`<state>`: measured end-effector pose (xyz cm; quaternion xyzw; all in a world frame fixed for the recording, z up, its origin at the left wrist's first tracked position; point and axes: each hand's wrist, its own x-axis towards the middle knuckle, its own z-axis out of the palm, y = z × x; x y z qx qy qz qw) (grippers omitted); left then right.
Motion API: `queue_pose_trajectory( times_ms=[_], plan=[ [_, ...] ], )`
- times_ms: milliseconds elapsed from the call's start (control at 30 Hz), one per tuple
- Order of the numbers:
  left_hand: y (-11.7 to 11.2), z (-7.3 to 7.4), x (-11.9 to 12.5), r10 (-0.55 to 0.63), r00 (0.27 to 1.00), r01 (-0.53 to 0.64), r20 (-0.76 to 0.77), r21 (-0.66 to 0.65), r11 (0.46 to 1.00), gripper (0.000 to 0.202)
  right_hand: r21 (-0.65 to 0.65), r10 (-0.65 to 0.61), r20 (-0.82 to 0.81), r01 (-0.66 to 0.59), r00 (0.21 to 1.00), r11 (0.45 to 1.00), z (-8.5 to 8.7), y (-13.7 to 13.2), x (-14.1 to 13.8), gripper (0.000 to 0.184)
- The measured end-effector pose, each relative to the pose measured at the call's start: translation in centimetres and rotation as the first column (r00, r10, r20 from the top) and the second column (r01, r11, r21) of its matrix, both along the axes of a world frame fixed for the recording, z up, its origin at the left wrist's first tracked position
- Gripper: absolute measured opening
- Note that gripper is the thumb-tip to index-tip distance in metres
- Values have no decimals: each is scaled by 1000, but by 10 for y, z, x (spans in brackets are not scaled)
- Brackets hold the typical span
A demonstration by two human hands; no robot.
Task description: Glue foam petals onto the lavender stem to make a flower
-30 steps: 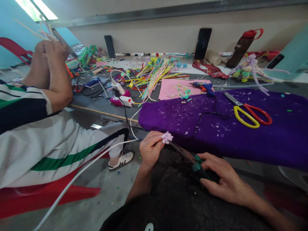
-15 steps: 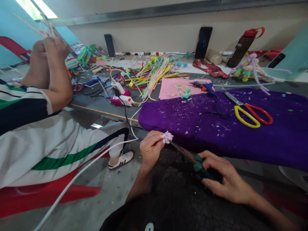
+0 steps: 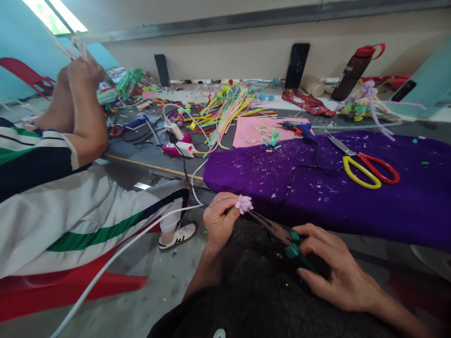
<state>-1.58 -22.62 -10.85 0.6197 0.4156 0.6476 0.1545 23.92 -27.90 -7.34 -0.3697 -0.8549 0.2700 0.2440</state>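
My left hand pinches a small lilac fluffy flower just below the table's front edge. My right hand is wrapped round the green handles of a pair of scissors. The dark blades slant up to the left and their tips meet the flower. Both hands hover over my lap, which is covered in black cloth.
A purple cloth with white scraps covers the near table, bearing red-and-yellow scissors and a blue glue gun. Coloured pipe cleaners, a pink sheet, cables and a red-capped bottle lie beyond. A person in a striped shirt sits at left, hands raised.
My hands and the scissors have shifted slightly down and right; the blades stay at the flower. The neighbouring person's raised hands moved a little to the right.
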Motion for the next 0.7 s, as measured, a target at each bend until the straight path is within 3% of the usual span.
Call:
queue_pose_trajectory(
  times_ms=[200,433,700],
  plan=[
    [-1,3,1,-15,996,23,85,-90,996,18,-60,26,-4,-26,1000,998,-4,0,1,20],
    [-1,1,2,-91,955,140,281,-162,977,18,-53,6,-11,-7,1000,999,-3,1,-1,20],
    [-2,3,5,-70,952,129,299,-184,974,12,-1,-16,-6,16,1000,1000,-1,2,-4,19]
  ],
)
